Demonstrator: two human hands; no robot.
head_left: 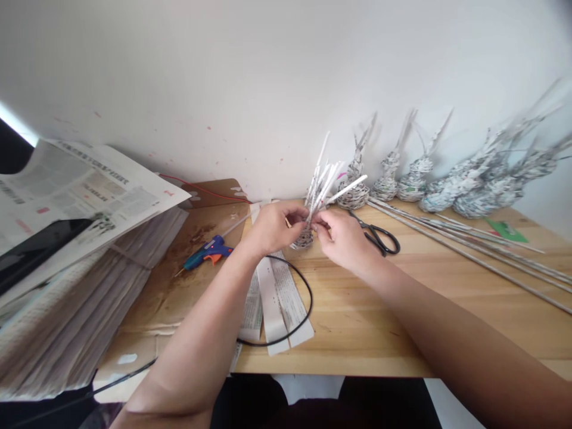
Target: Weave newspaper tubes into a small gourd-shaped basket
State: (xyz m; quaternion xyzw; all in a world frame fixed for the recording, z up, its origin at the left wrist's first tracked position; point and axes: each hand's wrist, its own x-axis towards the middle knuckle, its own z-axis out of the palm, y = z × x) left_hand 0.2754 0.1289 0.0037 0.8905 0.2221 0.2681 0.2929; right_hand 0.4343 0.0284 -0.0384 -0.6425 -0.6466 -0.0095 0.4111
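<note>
A small vase-like piece woven from rolled newspaper [302,239] stands on the wooden table, its white paper sticks [325,183] fanning upward. My left hand [277,226] grips its neck from the left, thumb and fingers curled in. From the right, my right hand [338,236] pinches at the same neck, fingertips close to the left ones. The fingers hide part of the weave between them. Just right of my right hand lie black-handled scissors [379,237]. Left of my left hand, a blue glue gun with an orange trigger [210,251] rests on stained cardboard.
Several finished woven pieces [412,179] line the wall at the right. Long rolled paper sticks [469,241] cross the right side. A tall newspaper stack [80,298] carrying a dark phone-like device [49,244] fills the left. A black cable [308,292] loops over paper strips [272,310].
</note>
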